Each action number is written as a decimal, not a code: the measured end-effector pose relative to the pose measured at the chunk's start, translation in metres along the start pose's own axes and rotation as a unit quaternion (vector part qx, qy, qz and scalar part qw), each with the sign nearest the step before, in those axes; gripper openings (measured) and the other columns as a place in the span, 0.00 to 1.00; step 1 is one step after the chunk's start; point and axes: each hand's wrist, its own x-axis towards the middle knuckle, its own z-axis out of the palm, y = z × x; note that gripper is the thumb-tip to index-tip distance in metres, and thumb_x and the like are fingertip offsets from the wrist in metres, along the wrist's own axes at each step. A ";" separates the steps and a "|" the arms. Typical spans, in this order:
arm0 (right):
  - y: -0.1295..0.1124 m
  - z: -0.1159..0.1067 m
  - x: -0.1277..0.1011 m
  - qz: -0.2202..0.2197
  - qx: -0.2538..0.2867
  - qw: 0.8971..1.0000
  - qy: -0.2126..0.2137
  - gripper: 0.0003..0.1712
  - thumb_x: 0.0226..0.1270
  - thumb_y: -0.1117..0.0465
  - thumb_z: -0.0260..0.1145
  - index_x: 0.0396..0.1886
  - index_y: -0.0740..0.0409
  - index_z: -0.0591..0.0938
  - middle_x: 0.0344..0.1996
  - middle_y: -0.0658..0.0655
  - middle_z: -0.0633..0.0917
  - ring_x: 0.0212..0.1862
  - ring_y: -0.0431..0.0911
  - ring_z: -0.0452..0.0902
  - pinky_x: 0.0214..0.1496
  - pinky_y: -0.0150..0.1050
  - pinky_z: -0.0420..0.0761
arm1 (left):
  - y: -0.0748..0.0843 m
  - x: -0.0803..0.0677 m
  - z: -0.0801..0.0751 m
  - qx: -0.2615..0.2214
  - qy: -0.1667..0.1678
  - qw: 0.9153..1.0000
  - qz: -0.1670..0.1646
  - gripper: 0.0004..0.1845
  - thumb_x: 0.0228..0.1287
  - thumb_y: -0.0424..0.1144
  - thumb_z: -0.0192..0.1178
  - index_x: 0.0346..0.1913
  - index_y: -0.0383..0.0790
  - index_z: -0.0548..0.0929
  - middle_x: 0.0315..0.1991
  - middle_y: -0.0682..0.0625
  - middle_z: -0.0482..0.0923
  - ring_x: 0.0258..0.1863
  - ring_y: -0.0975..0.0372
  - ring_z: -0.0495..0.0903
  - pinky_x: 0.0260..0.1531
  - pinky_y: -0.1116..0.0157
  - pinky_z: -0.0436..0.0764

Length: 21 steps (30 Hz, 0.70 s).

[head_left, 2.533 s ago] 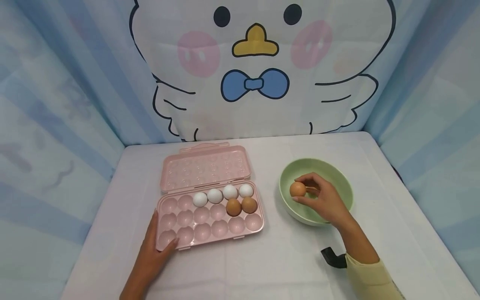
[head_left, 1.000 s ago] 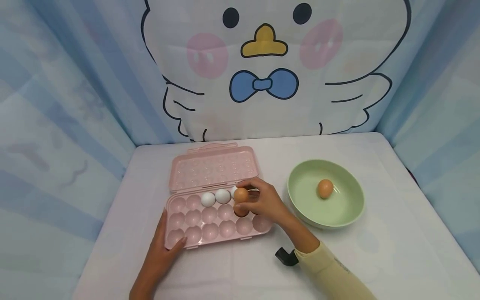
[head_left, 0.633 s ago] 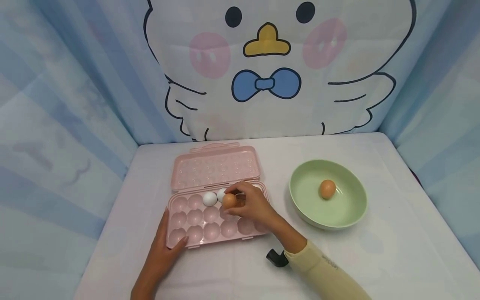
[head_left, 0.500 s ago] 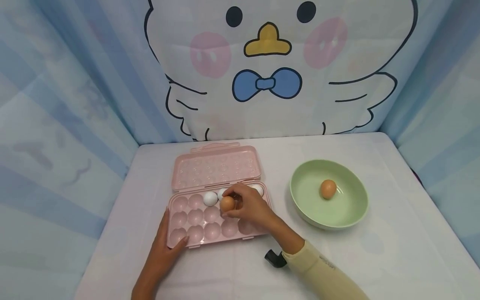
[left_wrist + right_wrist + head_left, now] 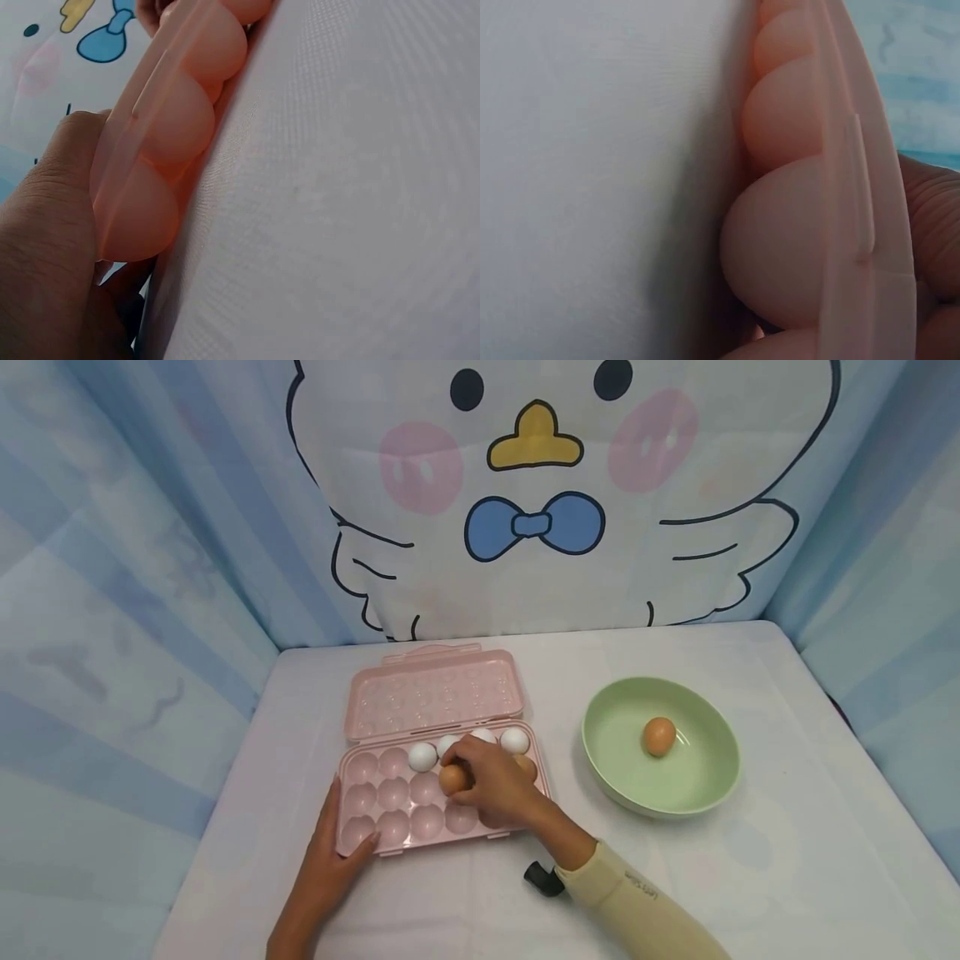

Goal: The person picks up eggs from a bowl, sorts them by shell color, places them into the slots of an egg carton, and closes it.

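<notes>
Head view looks down across the table; both wrist views sit low, pressed close against the pink egg tray (image 5: 390,835), their shared ground

Tray (image 5: 390,839) left of bowl (image 5: 705,793) on table (image 5: 750,877); 4 eggs (image 5: 422,757) in tray's back row, 1 egg (image 5: 658,736) in bowl.

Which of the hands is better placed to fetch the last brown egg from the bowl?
Probably the right hand: it is on the bowl's side and only has the egg it grips to set in the tray. The left hand rests on the tray's far corner, steadying it. The bowl's egg lies free.
</notes>
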 end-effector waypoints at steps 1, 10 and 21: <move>-0.001 0.000 0.000 0.002 -0.009 1.000 -0.002 0.26 0.50 0.66 0.85 0.49 0.55 0.84 0.48 0.49 0.83 0.49 0.42 0.80 0.52 0.38 0.81 | 0.000 0.000 0.000 0.001 0.001 1.000 0.000 0.58 0.66 0.56 0.69 0.85 0.60 0.38 0.84 0.48 0.40 0.81 0.45 0.43 0.74 0.37 0.48; -0.003 -0.005 0.000 0.007 -0.012 1.000 -0.022 0.25 0.52 0.66 0.84 0.49 0.56 0.84 0.46 0.49 0.83 0.49 0.43 0.79 0.52 0.38 0.81 | 0.004 -0.001 0.001 0.008 0.000 1.000 -0.009 0.57 0.67 0.57 0.68 0.85 0.61 0.37 0.84 0.47 0.40 0.81 0.45 0.42 0.74 0.38 0.47; -0.001 -0.014 -0.001 0.047 0.101 0.994 -0.007 0.23 0.55 0.63 0.84 0.50 0.55 0.86 0.48 0.49 0.86 0.52 0.44 0.82 0.54 0.42 0.81 | 0.004 -0.002 0.001 0.008 0.002 1.000 -0.004 0.58 0.66 0.56 0.69 0.85 0.61 0.38 0.84 0.46 0.40 0.81 0.45 0.43 0.74 0.38 0.48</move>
